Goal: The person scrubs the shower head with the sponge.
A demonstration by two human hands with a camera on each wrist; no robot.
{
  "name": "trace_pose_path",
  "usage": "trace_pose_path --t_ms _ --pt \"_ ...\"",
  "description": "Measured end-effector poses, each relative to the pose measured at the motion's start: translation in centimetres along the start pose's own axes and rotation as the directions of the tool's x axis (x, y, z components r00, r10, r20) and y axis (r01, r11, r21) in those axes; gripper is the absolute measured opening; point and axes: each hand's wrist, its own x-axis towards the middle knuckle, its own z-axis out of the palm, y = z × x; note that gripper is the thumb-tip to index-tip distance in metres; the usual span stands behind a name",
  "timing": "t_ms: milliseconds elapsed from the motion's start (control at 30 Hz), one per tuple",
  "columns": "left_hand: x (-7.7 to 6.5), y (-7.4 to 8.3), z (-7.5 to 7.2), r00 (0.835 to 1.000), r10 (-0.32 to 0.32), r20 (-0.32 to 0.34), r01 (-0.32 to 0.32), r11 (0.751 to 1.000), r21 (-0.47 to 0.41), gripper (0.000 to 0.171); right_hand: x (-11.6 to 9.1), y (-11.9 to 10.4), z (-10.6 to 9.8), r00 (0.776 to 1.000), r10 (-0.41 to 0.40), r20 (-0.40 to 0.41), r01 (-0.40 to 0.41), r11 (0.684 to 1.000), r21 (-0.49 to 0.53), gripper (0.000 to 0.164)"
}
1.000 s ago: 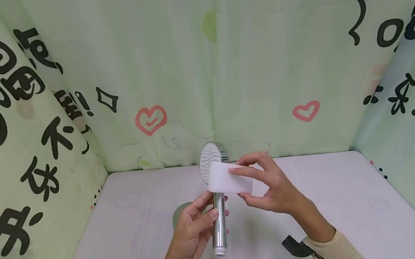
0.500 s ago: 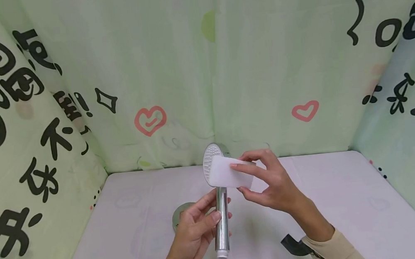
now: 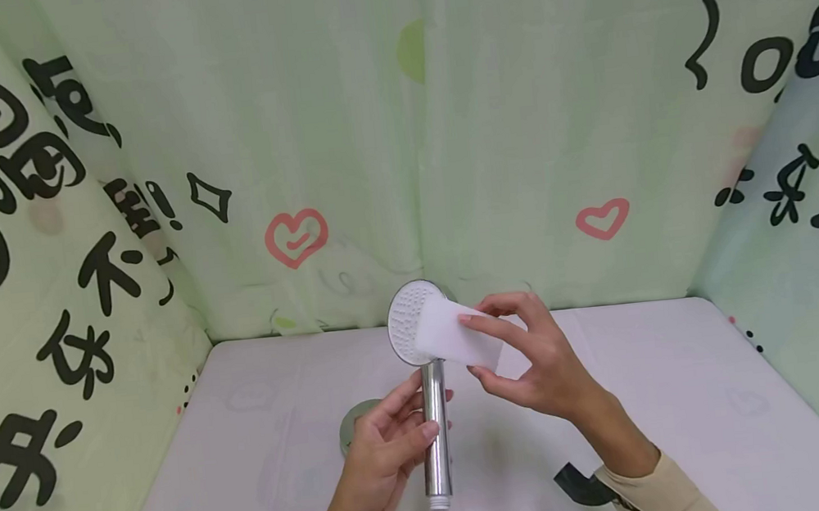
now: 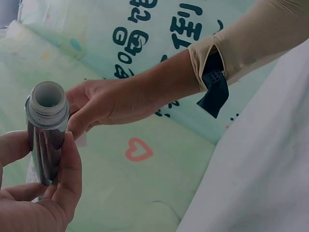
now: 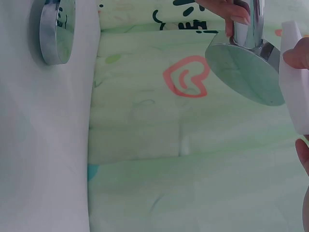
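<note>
My left hand (image 3: 393, 448) grips a chrome shower head (image 3: 406, 326) by its handle and holds it upright over the table. The nubbed white spray face is turned toward me. Between thumb and fingers of my right hand (image 3: 533, 352) is a white sponge block (image 3: 448, 334), its left end overlapping the right part of that face. From the left wrist view, the handle's threaded white end (image 4: 48, 99) points at the camera, with the fingers around the handle. In the right wrist view the polished back (image 5: 246, 72) of the shower head shows beside the sponge.
A second round chrome piece (image 3: 355, 427) lies on the white-covered table (image 3: 275, 400), partly behind my left hand. Printed curtains (image 3: 518, 154) stand along the back and both sides. A black strap (image 3: 581, 486) hangs from the right sleeve.
The sponge has shifted slightly up and right across the spray face. The shower head turned partly away, then back to show its face more fully. Both hands keep their holds.
</note>
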Motion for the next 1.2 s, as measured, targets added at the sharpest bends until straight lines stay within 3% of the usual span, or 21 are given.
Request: trace_pose_path --t_ms 300,733,933,1200 --pt "0.27 -0.44 -0.04 0.994 0.036 -0.102 -0.019 0.986 0.163 0.069 -0.14 -0.04 -0.11 0.997 0.079 0.024 -0.078 0.996 -0.035 0.048" --pt "0.35 -0.39 0.15 0.984 0.014 -0.178 0.031 0.969 0.246 0.071 -0.07 0.04 -0.31 0.991 0.123 0.051 -0.12 0.991 -0.057 0.05" --pt "0.35 -0.45 0.0 0.986 0.002 -0.164 0.037 0.971 0.235 0.071 -0.01 0.09 -0.47 0.989 0.138 0.057 -0.135 0.989 -0.063 0.052" --pt "0.32 -0.65 -0.33 0.999 -0.004 -0.052 0.011 0.991 0.136 0.069 0.01 0.11 -0.67 0.988 0.143 0.052 -0.14 0.989 -0.05 0.052"
